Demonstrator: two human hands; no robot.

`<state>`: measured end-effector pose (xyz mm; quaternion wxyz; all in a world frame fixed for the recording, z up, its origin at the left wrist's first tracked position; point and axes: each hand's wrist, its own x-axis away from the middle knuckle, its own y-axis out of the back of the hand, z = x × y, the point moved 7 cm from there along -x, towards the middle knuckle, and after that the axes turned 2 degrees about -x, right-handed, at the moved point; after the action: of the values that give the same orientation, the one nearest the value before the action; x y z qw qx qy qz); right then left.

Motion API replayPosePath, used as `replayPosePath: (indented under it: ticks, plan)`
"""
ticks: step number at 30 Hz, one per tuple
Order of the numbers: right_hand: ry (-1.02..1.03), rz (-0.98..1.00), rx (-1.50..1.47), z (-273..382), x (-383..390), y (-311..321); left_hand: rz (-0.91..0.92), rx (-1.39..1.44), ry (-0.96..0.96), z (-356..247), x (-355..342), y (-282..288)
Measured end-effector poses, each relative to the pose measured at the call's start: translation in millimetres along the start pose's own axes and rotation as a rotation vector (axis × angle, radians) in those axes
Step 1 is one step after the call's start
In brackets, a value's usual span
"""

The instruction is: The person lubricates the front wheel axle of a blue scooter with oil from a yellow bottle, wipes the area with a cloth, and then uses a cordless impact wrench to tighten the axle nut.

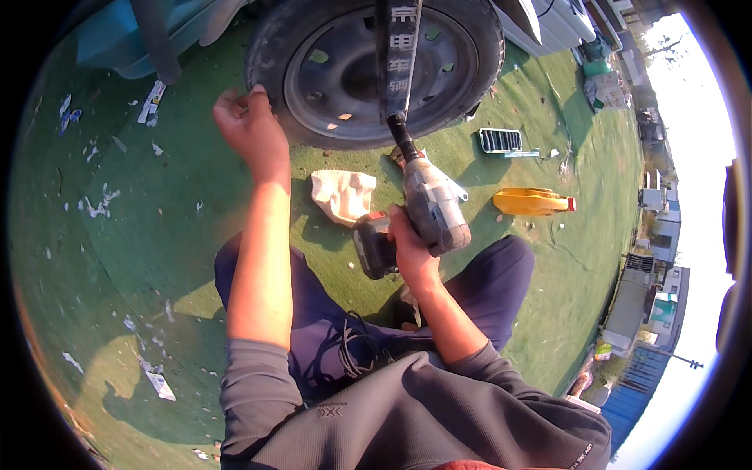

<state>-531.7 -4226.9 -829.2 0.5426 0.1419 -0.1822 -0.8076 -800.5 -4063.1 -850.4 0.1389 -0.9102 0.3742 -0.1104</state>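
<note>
My right hand [411,247] is wrapped round the handle of a cordless impact wrench [435,204], grey with a black battery. Its black socket [399,133] points away from me, its tip at the lower end of a dark, flat upright bar [398,63] with pale markings. Whether the socket is seated on anything there is hidden. Behind the bar is a black tyre on a grey steel wheel [313,98]. My left hand [254,133] is raised at the tyre's left edge, thumb and fingers apart, holding nothing visible; whether it touches the rubber is unclear.
A crumpled cream cloth [343,196] lies on the green ground between my knees and the wheel. To the right are a yellow plastic bottle [533,201] and a dark slotted tray [500,141]. Paper scraps [160,384] litter the left. A pale vehicle body [540,23] flanks the wheel.
</note>
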Motion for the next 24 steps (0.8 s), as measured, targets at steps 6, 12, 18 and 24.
replayPosePath:
  ticks: [6,12,18,24]
  plan:
    - [-0.059,-0.015,-0.053,-4.8,0.8,-0.9,0.174,-0.22,0.053,12.0,-20.4,5.4]
    - [-0.079,-0.012,-0.017,-14.4,-0.4,0.0,0.293,-0.155,-0.04,25.7,-39.4,3.6]
    - [-0.075,-0.008,-0.091,-1.7,-2.3,-2.1,0.471,-0.095,-0.009,37.1,-44.7,-5.9]
    - [-0.031,0.032,0.019,-19.2,0.5,-1.3,0.51,-0.151,-0.006,40.5,-48.7,-8.2]
